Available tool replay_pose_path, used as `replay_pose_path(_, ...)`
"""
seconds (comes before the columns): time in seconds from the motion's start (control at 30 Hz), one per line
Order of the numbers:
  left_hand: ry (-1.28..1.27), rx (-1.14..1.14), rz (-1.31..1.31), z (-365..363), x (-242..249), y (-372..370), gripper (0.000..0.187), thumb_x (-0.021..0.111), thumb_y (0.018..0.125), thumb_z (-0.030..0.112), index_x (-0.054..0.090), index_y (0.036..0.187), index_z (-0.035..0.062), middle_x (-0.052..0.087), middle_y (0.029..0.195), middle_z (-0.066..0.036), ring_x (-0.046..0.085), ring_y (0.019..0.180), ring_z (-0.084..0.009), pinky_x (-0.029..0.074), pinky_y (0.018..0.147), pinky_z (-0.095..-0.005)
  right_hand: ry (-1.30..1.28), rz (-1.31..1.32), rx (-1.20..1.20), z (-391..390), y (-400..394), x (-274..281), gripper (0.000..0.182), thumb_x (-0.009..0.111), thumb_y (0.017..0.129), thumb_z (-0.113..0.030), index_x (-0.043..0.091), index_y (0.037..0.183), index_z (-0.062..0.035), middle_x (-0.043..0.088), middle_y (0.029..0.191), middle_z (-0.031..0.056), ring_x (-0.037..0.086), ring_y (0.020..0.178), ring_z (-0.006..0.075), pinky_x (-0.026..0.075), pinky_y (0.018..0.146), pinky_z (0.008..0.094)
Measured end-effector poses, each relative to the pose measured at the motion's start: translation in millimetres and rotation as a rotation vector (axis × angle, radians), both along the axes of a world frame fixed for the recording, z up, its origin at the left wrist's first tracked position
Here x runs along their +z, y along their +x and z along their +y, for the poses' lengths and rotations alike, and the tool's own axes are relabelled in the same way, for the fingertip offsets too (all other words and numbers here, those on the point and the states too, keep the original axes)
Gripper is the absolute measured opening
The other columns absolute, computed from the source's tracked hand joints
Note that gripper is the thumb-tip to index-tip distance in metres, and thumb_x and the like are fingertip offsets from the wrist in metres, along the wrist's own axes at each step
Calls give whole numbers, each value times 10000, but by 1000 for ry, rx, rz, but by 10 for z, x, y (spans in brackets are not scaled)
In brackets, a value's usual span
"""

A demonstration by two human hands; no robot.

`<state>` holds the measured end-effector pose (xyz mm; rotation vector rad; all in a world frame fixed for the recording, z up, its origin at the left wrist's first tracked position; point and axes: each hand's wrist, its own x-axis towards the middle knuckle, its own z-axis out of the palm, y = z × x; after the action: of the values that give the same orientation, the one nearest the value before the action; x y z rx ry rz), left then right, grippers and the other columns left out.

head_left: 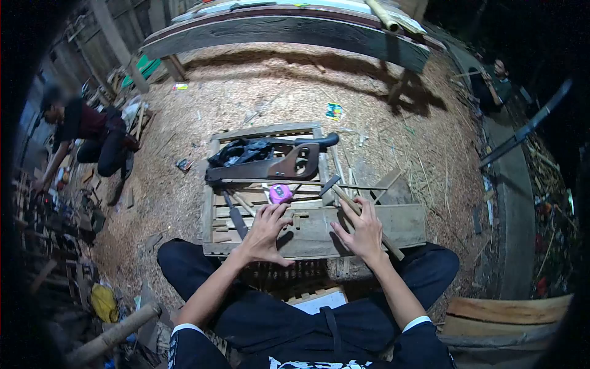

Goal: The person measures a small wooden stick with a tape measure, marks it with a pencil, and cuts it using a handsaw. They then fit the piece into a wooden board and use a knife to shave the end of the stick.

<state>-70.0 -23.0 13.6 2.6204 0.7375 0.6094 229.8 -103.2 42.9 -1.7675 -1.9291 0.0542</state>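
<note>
Remotely, I'm watching the hammer [345,198] lying right of the pink tape measure [280,194], head pointing away, long axis slanting rightward and overhanging the surface's [319,232] near edge. My right grip [364,230] is arching over it; whether it's pinching, I can't tell. My left grip [265,232] is resting spread, nearer than the tape measure. Beyond that, a black bag [236,152] is hiding its contents beside the saw [264,170], and shavings-strewn floor [184,117] is extending farther.

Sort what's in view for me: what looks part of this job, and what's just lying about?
Likely part of the job:
hammer, by the right hand
plank
saw
pink tape measure

Apparently just lying about:
blue-green packet
yellow bundle
</note>
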Motion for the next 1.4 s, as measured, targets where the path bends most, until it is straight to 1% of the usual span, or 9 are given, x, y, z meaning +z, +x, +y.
replay_pose_path(0.17,-19,81,3,-194,-50,-451,1064,914,496,662,564,1296,55,426,1528,-246,392,1414,-446,271,1187,-592,28,52,131,145,-449,1,564,814,865,-329,685,1389,-167,551,1299,142,587,1159,344,550,884,461)
replay_pose_path(0.33,-29,121,-15,-288,-176,-735,1071,930,502,647,530,1303,59,415,1550,-236,383,1428,-444,253,1192,-615,60,20,180,226,-673,-145,563,770,841,-78,693,1378,-224,589,1240,110,628,1080,326,562,797,447)
replay_pose_path(0.5,-109,159,-12,-310,-201,-860,1278,928,547,685,368,1530,89,384,1577,-226,377,1439,-459,265,1240,-579,103,11,209,302,-753,-259,536,744,846,-48,713,1351,-225,609,1199,79,653,992,306,566,734,434)
replay_pose_path(0.57,-272,208,-206,-314,-201,-846,1314,955,564,635,331,1578,78,373,1590,-222,389,1443,-466,322,1220,-566,119,-5,198,295,-780,-352,500,724,854,-34,735,1317,-223,617,1168,77,659,954,300,566,715,426)
replay_pose_path(0.7,-186,350,-186,-255,-222,-739,1083,940,709,485,416,1551,50,543,1465,-204,542,1343,-400,428,1146,-495,151,-60,205,335,-852,-391,486,682,864,-37,744,1306,-230,623,1153,68,661,931,268,562,698,404)
replay_pose_path(0.73,-191,396,-196,-264,-172,-691,920,913,772,415,495,1499,35,625,1374,-192,597,1282,-370,459,1105,-470,143,-60,206,345,-855,-393,486,682,864,-37,744,1306,-230,623,1153,68,661,931,268,562,698,404)
replay_pose_path(0.87,-156,414,-186,-249,-144,-533,744,877,819,353,579,1420,30,656,1347,-182,615,1265,-355,467,1080,-469,99,-86,206,323,-852,-399,479,715,865,-25,739,1306,-211,625,1185,74,653,927,275,554,715,409)
replay_pose_path(1.1,-149,372,-216,-232,-260,-507,560,857,794,238,669,1285,43,689,1350,-149,640,1279,-325,457,1114,-471,80,-115,206,332,-856,-399,500,712,846,-30,737,1309,-219,622,1195,66,650,922,270,555,718,409)
replay_pose_path(1.4,-121,369,-197,-247,-230,-510,551,810,759,155,675,1280,37,685,1367,-132,635,1284,-324,460,1112,-464,64,-105,199,324,-874,-385,522,713,839,-28,737,1316,-238,622,1185,66,650,950,276,555,736,404)
